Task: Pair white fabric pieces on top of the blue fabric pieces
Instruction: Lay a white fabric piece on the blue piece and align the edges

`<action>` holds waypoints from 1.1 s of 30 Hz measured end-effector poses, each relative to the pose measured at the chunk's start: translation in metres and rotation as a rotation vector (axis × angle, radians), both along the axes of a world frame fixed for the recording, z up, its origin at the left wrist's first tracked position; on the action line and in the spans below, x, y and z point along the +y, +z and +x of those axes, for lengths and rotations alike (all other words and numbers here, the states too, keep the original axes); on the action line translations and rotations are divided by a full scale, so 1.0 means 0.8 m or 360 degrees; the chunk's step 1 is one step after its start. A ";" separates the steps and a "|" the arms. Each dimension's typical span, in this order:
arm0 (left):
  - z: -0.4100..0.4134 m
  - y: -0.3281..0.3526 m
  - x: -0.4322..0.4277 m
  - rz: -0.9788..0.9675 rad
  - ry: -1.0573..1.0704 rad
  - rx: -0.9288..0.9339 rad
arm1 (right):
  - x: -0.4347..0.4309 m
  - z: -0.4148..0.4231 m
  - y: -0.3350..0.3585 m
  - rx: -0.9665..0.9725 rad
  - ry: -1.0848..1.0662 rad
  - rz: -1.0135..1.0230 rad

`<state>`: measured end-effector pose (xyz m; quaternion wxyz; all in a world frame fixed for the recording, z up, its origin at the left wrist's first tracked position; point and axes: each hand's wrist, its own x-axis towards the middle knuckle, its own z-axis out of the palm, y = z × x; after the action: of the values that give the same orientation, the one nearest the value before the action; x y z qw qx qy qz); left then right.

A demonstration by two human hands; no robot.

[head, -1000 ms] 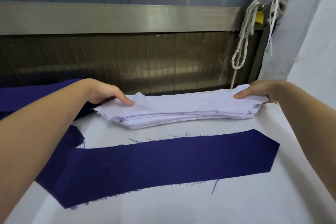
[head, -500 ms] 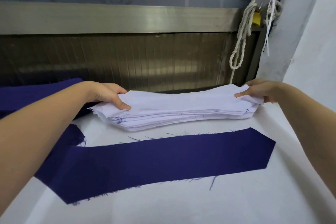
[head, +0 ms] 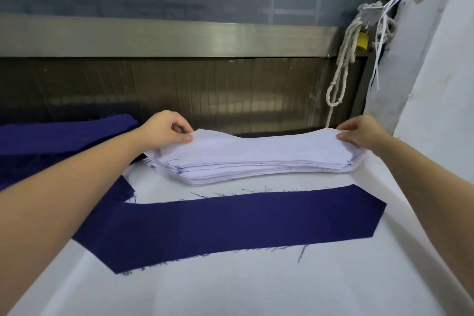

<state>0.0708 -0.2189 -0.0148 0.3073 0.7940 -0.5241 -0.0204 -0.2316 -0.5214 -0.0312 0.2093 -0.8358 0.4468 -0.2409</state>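
- Left hand (head: 166, 129) and right hand (head: 360, 131), well apart, each pinch an end of the top white piece (head: 256, 146).
- It sits on the white stack (head: 256, 171), on the table (head: 256, 290) just behind the blue piece (head: 230, 223).
- Blue pile (head: 64, 133) at left; rope (head: 342, 69) behind.
- Both ends, flat before, are now lifted.

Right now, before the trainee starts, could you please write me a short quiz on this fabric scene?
1. True or false: a white piece already covers the blue piece.
2. What do the left hand and right hand pinch? A) a rope B) the ends of the top layer of the white stack C) the blue piece
3. Fill in: the blue piece lies ___ the person than the white stack.
Key: 1 false; 2 B; 3 nearer.
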 end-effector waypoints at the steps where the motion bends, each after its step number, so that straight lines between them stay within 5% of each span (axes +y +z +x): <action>1: -0.001 0.000 -0.001 -0.0066 0.0011 -0.0062 | -0.001 -0.001 0.000 0.0055 -0.0043 -0.0029; 4: -0.005 0.003 0.001 -0.0212 0.0065 -0.0106 | 0.001 -0.003 0.003 0.0076 -0.0144 -0.0143; 10: -0.010 0.013 0.024 -0.0343 0.0147 -0.0137 | 0.023 -0.018 0.012 -0.0411 -0.0077 -0.0559; 25: -0.056 0.009 0.119 -0.0493 0.0027 0.0420 | 0.114 -0.066 0.011 -0.0930 0.0167 -0.0201; 33: -0.084 -0.021 0.185 -0.0451 0.0079 0.0266 | 0.153 -0.089 -0.005 -0.0875 0.0241 0.0117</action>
<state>0.0037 -0.0705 -0.0316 0.4591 0.7511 -0.4744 -0.0047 -0.3029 -0.3991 -0.0348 0.3702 -0.7619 0.3181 -0.4258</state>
